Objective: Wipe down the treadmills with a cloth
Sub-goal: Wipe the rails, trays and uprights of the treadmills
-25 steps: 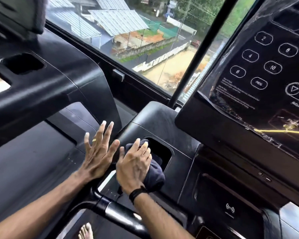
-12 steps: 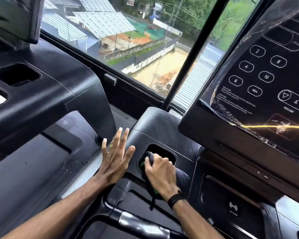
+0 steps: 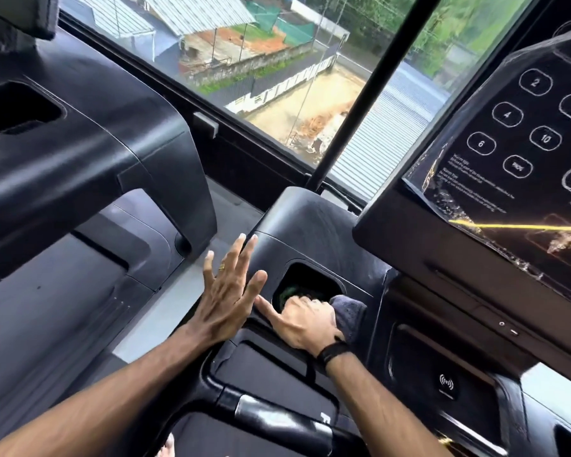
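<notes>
I stand at a black treadmill console (image 3: pixel 314 225). My right hand (image 3: pixel 302 319) grips a dark grey cloth (image 3: pixel 350 313) and pushes it into the cup-holder recess (image 3: pixel 307 280) on the console's left side; my fingers are curled into the hole and a green part of the cloth shows inside. My left hand (image 3: pixel 226 291) lies flat, fingers spread, against the console's left outer wall, holding nothing. The thumb of my right hand points toward it.
The control panel (image 3: pixel 515 143) with numbered buttons, under torn plastic film, rises at the right. A second treadmill's console (image 3: pixel 89 153) fills the left. A handlebar (image 3: pixel 261 413) runs below my arms. A window with a black post (image 3: pixel 360 94) is ahead.
My right hand has pushed the cloth from the recess's front edge down into the hole. My left hand has slid forward along the console's side.
</notes>
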The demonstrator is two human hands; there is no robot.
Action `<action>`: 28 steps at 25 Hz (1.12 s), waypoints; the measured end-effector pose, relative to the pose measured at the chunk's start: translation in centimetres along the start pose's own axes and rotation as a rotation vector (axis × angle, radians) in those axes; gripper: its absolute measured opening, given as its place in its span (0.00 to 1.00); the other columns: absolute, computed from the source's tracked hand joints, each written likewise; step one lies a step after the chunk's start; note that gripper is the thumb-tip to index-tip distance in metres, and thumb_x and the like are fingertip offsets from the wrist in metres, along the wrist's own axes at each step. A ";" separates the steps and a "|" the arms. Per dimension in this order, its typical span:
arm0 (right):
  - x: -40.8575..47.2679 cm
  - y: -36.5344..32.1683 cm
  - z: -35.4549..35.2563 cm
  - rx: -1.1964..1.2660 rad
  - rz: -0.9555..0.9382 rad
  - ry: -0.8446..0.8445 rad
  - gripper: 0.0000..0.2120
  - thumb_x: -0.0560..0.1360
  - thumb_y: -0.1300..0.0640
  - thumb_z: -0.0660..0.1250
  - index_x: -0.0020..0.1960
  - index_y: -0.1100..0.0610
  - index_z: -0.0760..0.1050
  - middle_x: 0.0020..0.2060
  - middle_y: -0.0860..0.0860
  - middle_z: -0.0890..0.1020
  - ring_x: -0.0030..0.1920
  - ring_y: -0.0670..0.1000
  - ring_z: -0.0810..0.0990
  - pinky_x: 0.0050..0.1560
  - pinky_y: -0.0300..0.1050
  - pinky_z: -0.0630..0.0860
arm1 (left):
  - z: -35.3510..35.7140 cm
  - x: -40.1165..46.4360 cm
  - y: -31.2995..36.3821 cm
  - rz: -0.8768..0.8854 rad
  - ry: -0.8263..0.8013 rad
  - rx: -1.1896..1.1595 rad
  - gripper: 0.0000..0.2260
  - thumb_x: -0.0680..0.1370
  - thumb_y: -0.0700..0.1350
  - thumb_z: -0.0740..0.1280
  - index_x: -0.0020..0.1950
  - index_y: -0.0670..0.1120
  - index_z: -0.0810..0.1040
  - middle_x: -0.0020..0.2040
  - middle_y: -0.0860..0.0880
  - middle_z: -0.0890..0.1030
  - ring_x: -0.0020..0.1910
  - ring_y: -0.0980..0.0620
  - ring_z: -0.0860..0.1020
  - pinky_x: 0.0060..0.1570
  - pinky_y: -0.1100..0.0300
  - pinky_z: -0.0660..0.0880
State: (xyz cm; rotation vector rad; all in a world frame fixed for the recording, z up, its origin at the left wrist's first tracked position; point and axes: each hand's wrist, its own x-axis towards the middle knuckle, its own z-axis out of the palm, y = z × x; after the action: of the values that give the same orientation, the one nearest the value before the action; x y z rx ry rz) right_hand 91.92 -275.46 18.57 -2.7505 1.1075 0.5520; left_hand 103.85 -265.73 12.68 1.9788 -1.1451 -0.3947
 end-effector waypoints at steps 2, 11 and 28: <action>-0.4 0.3 0.1 -0.041 -0.045 0.042 0.40 0.73 0.23 0.42 0.33 0.56 0.72 0.46 0.60 0.84 0.50 0.61 0.81 0.48 0.51 0.71 | 0.0 0.1 0.0 -0.003 0.017 0.001 0.31 0.79 0.66 0.40 0.81 0.60 0.42 0.82 0.53 0.47 0.72 0.66 0.58 0.75 0.47 0.29; -1.6 1.9 -0.5 0.465 0.219 0.451 0.34 0.76 0.29 0.55 0.42 0.59 0.82 0.39 0.59 0.85 0.47 0.60 0.83 0.47 0.51 0.75 | -0.2 0.2 0.3 0.037 0.051 0.070 0.33 0.79 0.68 0.39 0.82 0.56 0.45 0.82 0.50 0.49 0.79 0.55 0.57 0.75 0.47 0.30; 2.4 9.3 1.7 0.161 0.264 0.451 0.40 0.74 0.31 0.39 0.80 0.47 0.57 0.80 0.56 0.54 0.80 0.55 0.46 0.77 0.61 0.34 | 0.5 2.3 1.0 0.142 -0.025 0.154 0.33 0.80 0.67 0.39 0.82 0.53 0.49 0.82 0.51 0.51 0.77 0.52 0.63 0.76 0.45 0.33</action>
State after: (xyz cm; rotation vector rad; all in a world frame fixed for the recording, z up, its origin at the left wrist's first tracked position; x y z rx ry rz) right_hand 86.60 -283.30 16.27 -2.6693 1.5448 -0.1480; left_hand 104.19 -268.16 13.40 2.0130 -1.3585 -0.2648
